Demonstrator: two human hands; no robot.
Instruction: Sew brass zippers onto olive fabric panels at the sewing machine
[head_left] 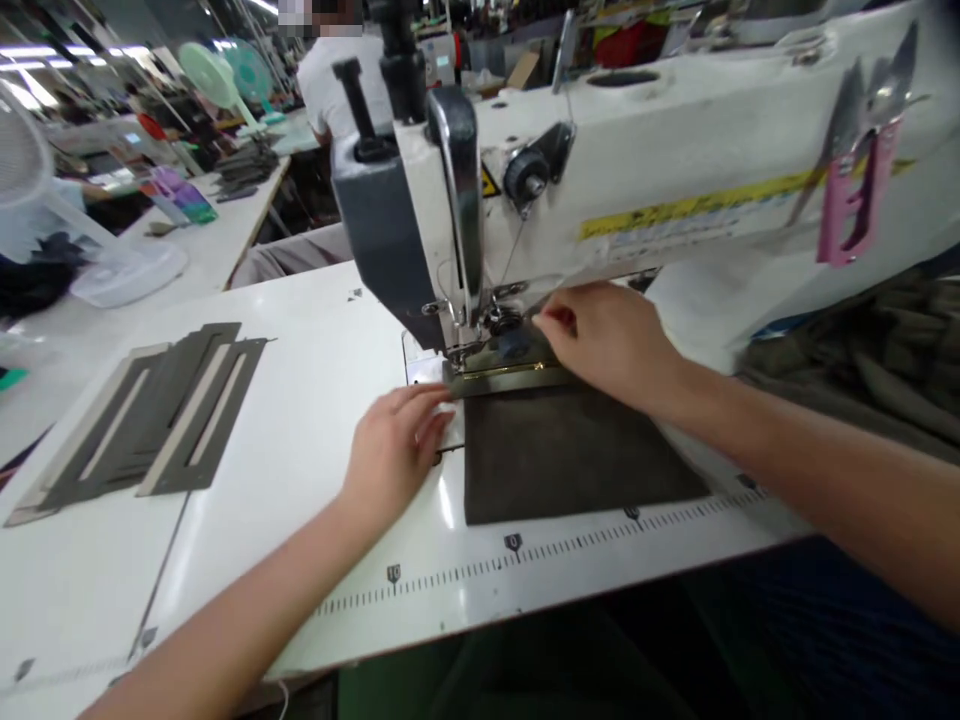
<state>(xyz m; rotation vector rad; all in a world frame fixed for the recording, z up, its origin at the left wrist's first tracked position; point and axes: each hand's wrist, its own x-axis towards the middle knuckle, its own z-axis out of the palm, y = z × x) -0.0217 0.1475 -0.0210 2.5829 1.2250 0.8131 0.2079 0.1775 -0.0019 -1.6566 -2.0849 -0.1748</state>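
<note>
A dark olive fabric piece [570, 455] lies on the sewing machine bed, with a gold-toothed zipper [517, 370] along its far edge. The zipper's left end sits by the presser foot [463, 355]. My left hand [394, 440] is closed at the left end of the zipper strip, its fingertips on the fabric edge beside the foot. Right of the needle area, my right hand [611, 335] is closed in a pinch just above the zipper. Whatever its fingertips hold is too small or hidden to make out.
The sewing machine [675, 160] spans the right side, with pink-handled snips [859, 195] hanging on its arm. Cut dark panels [157, 420] lie at left. Bunched dark fabric [862, 360] rests at right. A white fan [127, 270] and a seated person [341, 85] are beyond.
</note>
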